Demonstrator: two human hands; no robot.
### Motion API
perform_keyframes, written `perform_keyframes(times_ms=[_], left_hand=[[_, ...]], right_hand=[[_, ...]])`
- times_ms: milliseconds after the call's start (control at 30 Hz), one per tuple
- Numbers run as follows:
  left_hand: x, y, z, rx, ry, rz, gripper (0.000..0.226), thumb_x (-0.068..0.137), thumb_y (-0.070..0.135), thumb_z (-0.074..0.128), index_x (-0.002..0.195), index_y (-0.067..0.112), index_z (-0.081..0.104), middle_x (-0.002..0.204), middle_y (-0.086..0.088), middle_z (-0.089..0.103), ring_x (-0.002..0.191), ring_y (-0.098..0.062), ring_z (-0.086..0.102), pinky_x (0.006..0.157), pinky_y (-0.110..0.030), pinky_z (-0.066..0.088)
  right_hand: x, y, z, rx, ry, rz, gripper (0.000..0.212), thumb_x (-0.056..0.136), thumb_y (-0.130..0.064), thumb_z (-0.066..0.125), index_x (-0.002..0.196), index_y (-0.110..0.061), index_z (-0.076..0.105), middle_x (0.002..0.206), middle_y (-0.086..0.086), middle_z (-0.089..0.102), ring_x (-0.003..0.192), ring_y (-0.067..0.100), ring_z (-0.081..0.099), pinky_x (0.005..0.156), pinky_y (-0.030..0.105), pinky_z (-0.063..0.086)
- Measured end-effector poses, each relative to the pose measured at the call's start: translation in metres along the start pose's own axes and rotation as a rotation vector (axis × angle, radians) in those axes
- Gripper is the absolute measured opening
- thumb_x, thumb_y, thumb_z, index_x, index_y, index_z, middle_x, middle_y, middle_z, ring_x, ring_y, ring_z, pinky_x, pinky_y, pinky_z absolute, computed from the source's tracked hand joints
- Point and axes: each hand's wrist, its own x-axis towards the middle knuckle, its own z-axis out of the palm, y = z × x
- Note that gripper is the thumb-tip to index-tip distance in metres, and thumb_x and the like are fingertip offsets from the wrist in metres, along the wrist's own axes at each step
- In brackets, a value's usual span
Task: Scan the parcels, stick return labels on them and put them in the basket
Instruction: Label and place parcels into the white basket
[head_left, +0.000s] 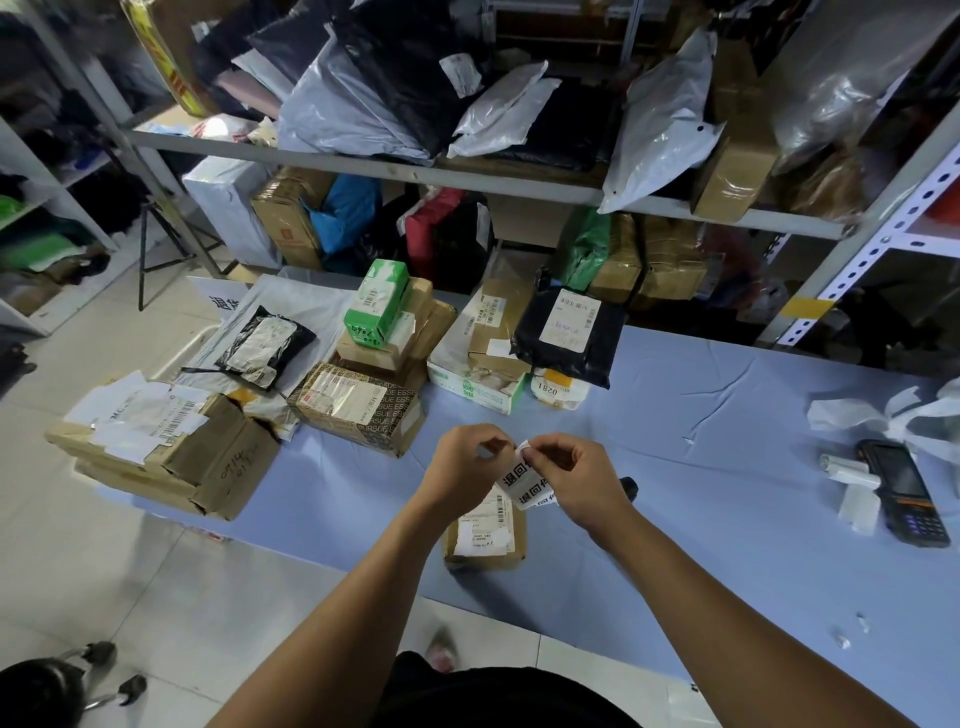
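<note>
While the small parcel (485, 543) lies flat on the near part of the bench (701, 467), its shipping sticker facing up, both hands work just above it. The left hand (462, 467) pinches the top corner of a return label (522, 480) between thumb and fingertip. The right hand (579, 480) pinches the same strip beside it, fingers curled. From that grip, the sticker seems to be coming off its backing, and holding it over the parcel keeps the move to press it down short.

The label is thin, glossy white paper with bold black characters, and it bends limply. The parcel is a boxy block of taped brown cardboard, and the bench wears a creased pale blue cloth.

The black hard-plastic scanner (904, 493) lies well apart at the right beside curled white backing scraps (852, 488), probably set down to free both hands. More parcels crowd the far left: a green carton (376, 304), a crinkled black poly bag (569, 332) and a stack of flat brown boxes. I cannot tell which thing is the basket.
</note>
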Motion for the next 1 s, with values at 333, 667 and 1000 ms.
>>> perform_keyframes(times_ms=[333, 667, 1000], left_hand=[[0.0, 0.005, -0.008, -0.055, 0.002, -0.014, 0.02, 0.091, 0.015, 0.063, 0.075, 0.009, 0.073, 0.07, -0.003, 0.07, 0.062, -0.011, 0.064, 0.056, -0.024, 0.049], [0.001, 0.01, -0.01, -0.15, 0.382, -0.192, 0.03, 0.095, 0.014, 0.055, 0.067, 0.002, 0.053, 0.06, -0.005, 0.051, 0.055, -0.005, 0.042, 0.054, -0.022, 0.033], [-0.005, 0.02, -0.021, 0.41, 0.586, 0.093, 0.01, 0.092, 0.013, 0.061, 0.085, 0.01, 0.067, 0.091, -0.002, 0.064, 0.082, -0.019, 0.057, 0.077, -0.033, 0.043]], right_hand=[[0.003, -0.004, 0.005, -0.115, -0.024, -0.027, 0.007, 0.093, -0.029, 0.068, 0.092, -0.031, 0.075, 0.083, -0.016, 0.075, 0.079, 0.002, 0.071, 0.067, 0.019, 0.059], [0.011, 0.008, 0.0, -0.018, 0.136, 0.162, 0.01, 0.092, -0.021, 0.069, 0.087, -0.028, 0.075, 0.087, -0.005, 0.077, 0.077, 0.012, 0.072, 0.063, 0.026, 0.057], [0.016, -0.026, 0.013, -0.024, 0.283, 0.24, 0.022, 0.091, -0.034, 0.068, 0.104, -0.016, 0.067, 0.087, 0.003, 0.075, 0.081, 0.019, 0.071, 0.069, 0.03, 0.056]])
